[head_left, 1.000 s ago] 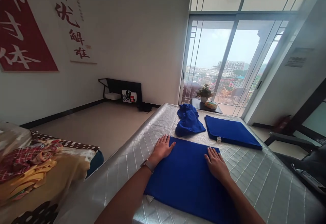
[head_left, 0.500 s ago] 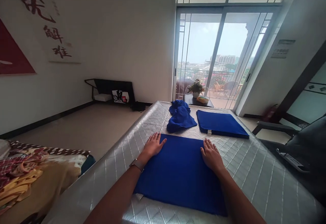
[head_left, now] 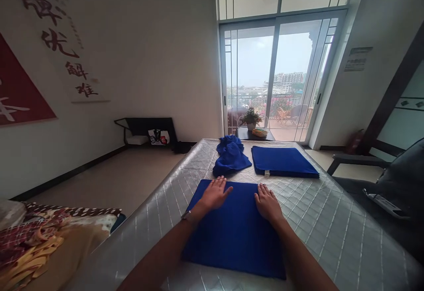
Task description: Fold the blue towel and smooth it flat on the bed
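Observation:
A folded blue towel (head_left: 235, 233) lies flat on the silver quilted mattress (head_left: 331, 229) in front of me. My left hand (head_left: 214, 193) rests palm down on its far left part, fingers spread. My right hand (head_left: 267, 202) lies flat on its far right part, fingers stretched out. Neither hand holds anything. Beyond them lie a crumpled blue towel (head_left: 230, 159) and a neatly folded blue towel (head_left: 281, 161) with a small white tag.
A pile of patterned cloth (head_left: 43, 242) sits at the lower left. A dark chair (head_left: 394, 180) stands to the right of the mattress. Past the mattress are a small table with a potted plant (head_left: 251, 119), glass balcony doors and a low black stand (head_left: 149, 127) by the wall.
Both hands have slid inward over the towel, closer to each other. The camera view has shifted slightly to the right and down.

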The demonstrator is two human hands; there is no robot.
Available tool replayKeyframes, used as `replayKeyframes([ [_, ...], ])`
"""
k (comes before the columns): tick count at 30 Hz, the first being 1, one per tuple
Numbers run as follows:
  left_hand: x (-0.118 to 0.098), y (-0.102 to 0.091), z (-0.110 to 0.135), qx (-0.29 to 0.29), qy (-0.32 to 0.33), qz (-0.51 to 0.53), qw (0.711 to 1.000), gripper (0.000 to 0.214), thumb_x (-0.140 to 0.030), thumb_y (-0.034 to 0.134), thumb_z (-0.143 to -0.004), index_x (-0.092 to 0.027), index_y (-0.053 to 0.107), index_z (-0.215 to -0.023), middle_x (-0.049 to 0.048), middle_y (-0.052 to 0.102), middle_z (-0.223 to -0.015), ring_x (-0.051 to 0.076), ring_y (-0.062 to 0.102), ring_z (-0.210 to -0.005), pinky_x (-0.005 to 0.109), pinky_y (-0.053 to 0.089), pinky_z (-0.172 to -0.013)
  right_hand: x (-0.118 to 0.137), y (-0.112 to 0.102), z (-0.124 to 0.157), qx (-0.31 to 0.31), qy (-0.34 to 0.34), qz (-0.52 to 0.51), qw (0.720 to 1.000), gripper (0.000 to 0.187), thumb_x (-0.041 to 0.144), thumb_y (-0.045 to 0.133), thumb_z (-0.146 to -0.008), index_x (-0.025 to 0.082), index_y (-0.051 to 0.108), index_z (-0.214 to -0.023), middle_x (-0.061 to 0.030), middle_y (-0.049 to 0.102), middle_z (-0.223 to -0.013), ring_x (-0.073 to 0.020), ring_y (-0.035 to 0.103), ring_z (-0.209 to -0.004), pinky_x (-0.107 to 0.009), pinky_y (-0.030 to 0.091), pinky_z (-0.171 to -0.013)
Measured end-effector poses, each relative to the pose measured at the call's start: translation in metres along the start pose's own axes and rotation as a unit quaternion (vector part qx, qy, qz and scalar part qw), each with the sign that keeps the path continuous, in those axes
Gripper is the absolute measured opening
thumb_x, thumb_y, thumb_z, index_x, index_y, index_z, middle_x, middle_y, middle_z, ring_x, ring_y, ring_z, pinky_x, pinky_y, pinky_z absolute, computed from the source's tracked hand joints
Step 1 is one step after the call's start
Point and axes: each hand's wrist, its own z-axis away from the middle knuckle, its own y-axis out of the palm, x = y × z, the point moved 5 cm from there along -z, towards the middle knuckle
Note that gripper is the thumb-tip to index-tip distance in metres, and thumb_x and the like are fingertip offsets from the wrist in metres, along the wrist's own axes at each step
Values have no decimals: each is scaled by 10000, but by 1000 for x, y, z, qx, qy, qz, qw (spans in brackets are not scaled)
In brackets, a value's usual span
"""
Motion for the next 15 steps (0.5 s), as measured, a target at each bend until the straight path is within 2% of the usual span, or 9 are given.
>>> replayKeyframes([
  [2,-55,11,-11,8,88,33,996,771,-628,78,-1021,-136,366,-1539,123,313,-1606,223,244,-1503,411,202,-1229,-1,0,1,-7,-12,7,1000,622,332,202,-1012,48,294,-1558,-117,257,-1635,-209,173,-1522,-398,137,-1229],
  [4,-101,23,-22,-4,142,58,988,747,-601,70,-1032,-135,355,-1542,113,331,-1602,211,245,-1503,406,203,-1231,-2,1,3,-7,-29,18,999,602,265,230,-997,58,304,-1558,-122,254,-1635,-218,173,-1521,-400,149,-1227],
  [6,-131,33,-30,-19,152,73,985,711,-542,46,-1048,-127,336,-1548,112,349,-1595,201,262,-1497,404,222,-1225,-5,2,4,-3,-44,25,999,604,207,270,-973,65,307,-1559,-130,247,-1636,-221,177,-1520,-387,156,-1225],
  [7,-140,37,-32,-28,147,77,986,695,-513,37,-1054,-122,326,-1550,113,356,-1592,198,269,-1494,403,230,-1223,-6,3,5,-3,-48,25,999,609,193,284,-965,67,307,-1560,-133,244,-1636,-220,183,-1519,-379,160,-1224],
  [9,-143,42,-33,-37,132,77,988,679,-486,35,-1059,-114,316,-1552,119,362,-1589,198,276,-1491,401,233,-1223,-7,3,5,-7,-47,25,999,607,196,287,-967,69,308,-1560,-133,241,-1637,-219,197,-1516,-367,167,-1221],
  [11,-134,43,-30,-27,121,71,990,675,-502,57,-1058,-125,320,-1553,114,355,-1594,203,265,-1495,406,215,-1229,-7,3,4,-11,-42,24,999,594,223,255,-986,79,316,-1559,-119,246,-1639,-216,193,-1517,-370,165,-1221],
  [15,-86,36,-21,1,75,47,996,648,-550,155,-1048,-191,338,-1555,85,304,-1618,222,215,-1512,437,179,-1238,-3,1,1,-11,-23,9,1000,616,324,199,-1015,50,304,-1556,-116,269,-1632,-220,194,-1516,-391,144,-1228],
])
